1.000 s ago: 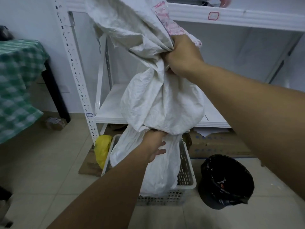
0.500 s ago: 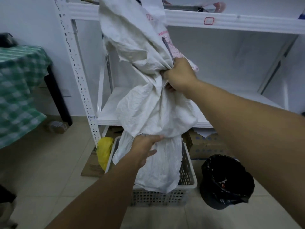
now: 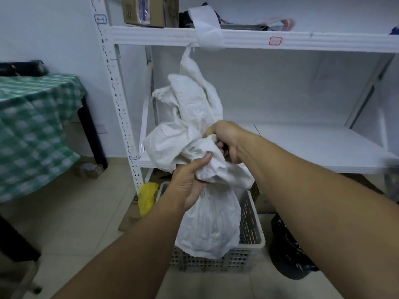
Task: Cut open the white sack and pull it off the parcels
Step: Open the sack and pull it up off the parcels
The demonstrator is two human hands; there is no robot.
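The white sack (image 3: 207, 223) is crumpled and limp, bunched in mid-air over a grey plastic crate (image 3: 251, 231) on the floor. My left hand (image 3: 190, 184) grips the sack around its middle. My right hand (image 3: 226, 141) is closed on a wad of the sack just above and to the right. The sack's top end sticks up loosely toward the shelf. Its lower end hangs down into the crate. No parcels show inside the crate; the sack hides its bottom.
A white metal shelving rack (image 3: 259, 39) stands right behind the crate, with cardboard boxes (image 3: 149, 10) on its upper shelf. A yellow bag (image 3: 148, 197) lies left of the crate, a black bin bag (image 3: 289, 253) to its right. A table with a green checked cloth (image 3: 32, 126) stands at the left.
Both hands have come down and closer together, crushing the sack into a tighter bundle. The sack's top, held high before, now sits well below the upper shelf.
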